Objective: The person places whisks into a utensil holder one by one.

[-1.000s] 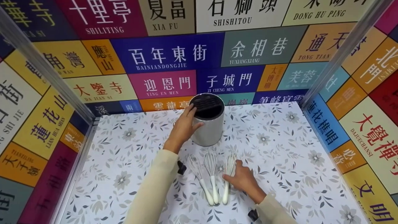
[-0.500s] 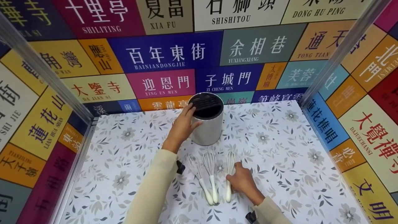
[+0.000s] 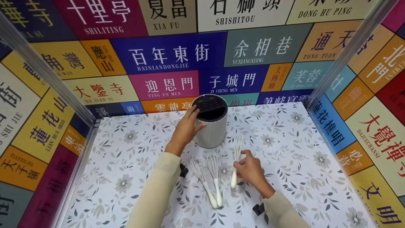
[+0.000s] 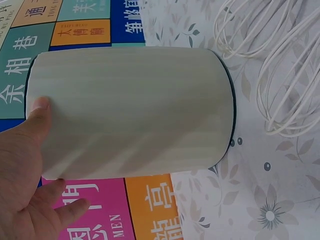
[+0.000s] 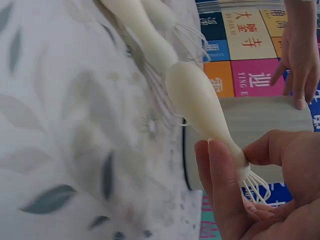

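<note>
My right hand (image 3: 252,167) pinches a whisk (image 3: 234,178) between thumb and fingers where the white handle meets the wires. The whisk is lifted off the table, wires pointing toward the far side; its handle (image 5: 197,97) looms large in the right wrist view. Farther back stands a grey cylindrical utensil holder (image 3: 211,134) with a dark, partly ridged insert. My left hand (image 3: 185,129) rests against its left side, fingers at the rim and thumb (image 4: 40,111) laid on the wall. Two more whisks, a left whisk (image 3: 207,190) and a middle whisk (image 3: 216,183), lie with their handle ends together.
A white cloth with grey flowers and leaves covers the table (image 3: 126,164). Colourful panels with Chinese lettering form the back wall (image 3: 171,53) and both sides. Clear upright strips stand at the table's rear corners.
My right hand has taken hold of the right-hand whisk, raised it and moved it away from me, toward the holder. The left hand, the holder and the other two whisks have stayed put.
</note>
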Demonstrator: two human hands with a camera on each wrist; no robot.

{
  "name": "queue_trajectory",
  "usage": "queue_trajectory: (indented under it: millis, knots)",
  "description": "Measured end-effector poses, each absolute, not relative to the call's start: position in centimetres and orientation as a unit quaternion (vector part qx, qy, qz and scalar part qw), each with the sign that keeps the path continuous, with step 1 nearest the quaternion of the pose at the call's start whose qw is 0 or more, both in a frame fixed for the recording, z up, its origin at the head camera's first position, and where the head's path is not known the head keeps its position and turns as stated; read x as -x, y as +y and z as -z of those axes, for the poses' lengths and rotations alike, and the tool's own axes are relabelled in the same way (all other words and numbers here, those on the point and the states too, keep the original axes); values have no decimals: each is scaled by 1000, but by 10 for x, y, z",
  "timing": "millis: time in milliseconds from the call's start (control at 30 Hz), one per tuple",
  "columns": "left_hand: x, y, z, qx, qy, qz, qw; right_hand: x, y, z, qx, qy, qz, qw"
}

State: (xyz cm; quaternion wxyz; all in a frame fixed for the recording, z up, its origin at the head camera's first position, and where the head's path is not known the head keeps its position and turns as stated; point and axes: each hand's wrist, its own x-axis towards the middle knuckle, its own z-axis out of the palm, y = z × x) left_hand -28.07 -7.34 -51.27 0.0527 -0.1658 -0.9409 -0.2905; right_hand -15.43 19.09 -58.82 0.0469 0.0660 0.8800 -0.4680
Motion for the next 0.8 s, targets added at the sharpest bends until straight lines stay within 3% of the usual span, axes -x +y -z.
queue_trajectory:
  millis: [800]
  knots:
    - [280, -74, 514, 166, -942, 288, 53, 252, 180, 455, 55, 864, 478, -145]
